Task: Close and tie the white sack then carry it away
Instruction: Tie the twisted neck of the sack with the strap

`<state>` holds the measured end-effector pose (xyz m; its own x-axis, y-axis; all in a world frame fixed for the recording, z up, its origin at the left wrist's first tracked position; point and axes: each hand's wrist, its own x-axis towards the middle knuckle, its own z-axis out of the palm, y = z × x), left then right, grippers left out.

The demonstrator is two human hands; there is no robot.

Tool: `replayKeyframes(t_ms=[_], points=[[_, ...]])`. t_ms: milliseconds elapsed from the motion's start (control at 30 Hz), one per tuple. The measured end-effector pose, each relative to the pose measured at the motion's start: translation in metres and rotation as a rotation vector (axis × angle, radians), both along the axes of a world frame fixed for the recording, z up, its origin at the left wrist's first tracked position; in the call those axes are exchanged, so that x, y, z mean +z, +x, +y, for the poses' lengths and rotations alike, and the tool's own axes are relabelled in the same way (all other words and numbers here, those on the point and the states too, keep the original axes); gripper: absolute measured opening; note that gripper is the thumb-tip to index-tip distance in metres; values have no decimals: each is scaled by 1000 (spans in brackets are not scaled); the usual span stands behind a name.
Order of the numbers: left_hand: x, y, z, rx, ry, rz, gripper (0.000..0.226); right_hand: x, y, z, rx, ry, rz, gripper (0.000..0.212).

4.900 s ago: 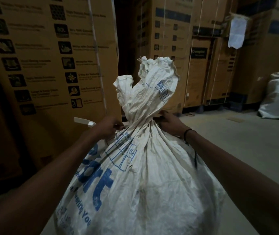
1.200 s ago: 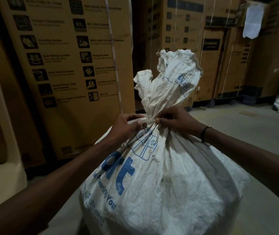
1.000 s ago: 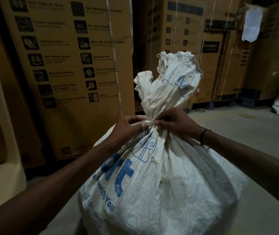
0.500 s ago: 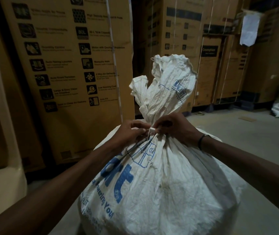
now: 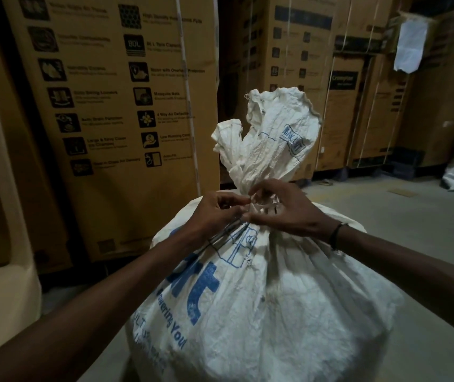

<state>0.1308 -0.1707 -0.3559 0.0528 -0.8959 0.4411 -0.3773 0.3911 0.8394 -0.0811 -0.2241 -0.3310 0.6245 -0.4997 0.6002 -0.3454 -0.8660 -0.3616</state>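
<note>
The full white woven plastic sack with blue print [image 5: 261, 299] stood upright on the grey concrete floor [image 5: 413, 216], its gathered neck cinched under a crumpled topknot. At that neck the left hand [image 5: 215, 213] and right hand [image 5: 283, 213] each pinched, with curled fingers, an end of the thin white plastic tie strip [image 5: 261, 206]. To knot it well, both ends probably needed equal tension, pulled low against the gather so the wrap could not slacken. Tall brown cardboard cartons [image 5: 110, 106] stood just behind.

White sack [image 5: 261, 312]: blue print ending "You". Cardboard box [image 5: 115, 106]: "80L", "Mosquito Nets". Farther box [image 5: 344, 106]: label "Crompton".
</note>
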Motion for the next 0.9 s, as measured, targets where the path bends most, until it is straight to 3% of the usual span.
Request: replayKeyframes(t_ms=[233, 333, 400, 533, 700, 900], points=[[3, -2, 3, 23, 17, -72, 25, -2, 15, -5, -140, -24, -51, 47], [4, -3, -4, 121, 64, -117, 16, -2, 14, -5, -111, -17, -3, 39], [7, -8, -7, 169, 63, -260, 10, -5, 12, -6, -91, -55, 45, 26], [12, -19, -5, 211, 21, -501, 10, -4, 0, -9, -103, -98, 147, 34], [14, -21, 4, 105, -51, -584, 12, 6, -29, -14, -100, -93, 187, 41], [17, -18, 6, -69, -20, -485, 6, 9, -35, -22, -72, -57, 178, 44]])
